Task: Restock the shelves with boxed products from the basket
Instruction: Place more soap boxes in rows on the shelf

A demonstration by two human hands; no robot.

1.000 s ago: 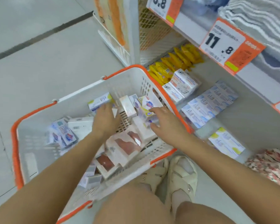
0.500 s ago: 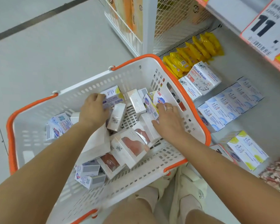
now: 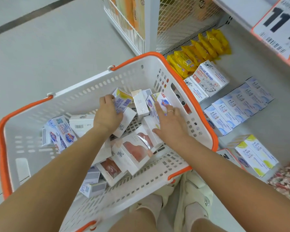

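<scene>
Head view: your left hand [image 3: 108,114] grips a yellow-marked soap box [image 3: 122,100] near the basket's [image 3: 199,114] far wall; right hand's [image 3: 170,124] fingers lie straight on another. Light, stiff cartons: pinch their long sides.

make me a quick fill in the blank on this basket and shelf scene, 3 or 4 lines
1. The white basket has a rim coloured ____.
2. The ring is worn on the ____ hand.
3. On the shelf, the yellow packets lie beside boxes printed "Goat ____".
4. The left hand grips a box with a ____ corner.

Missing words: orange; right; Soap; yellow
</scene>
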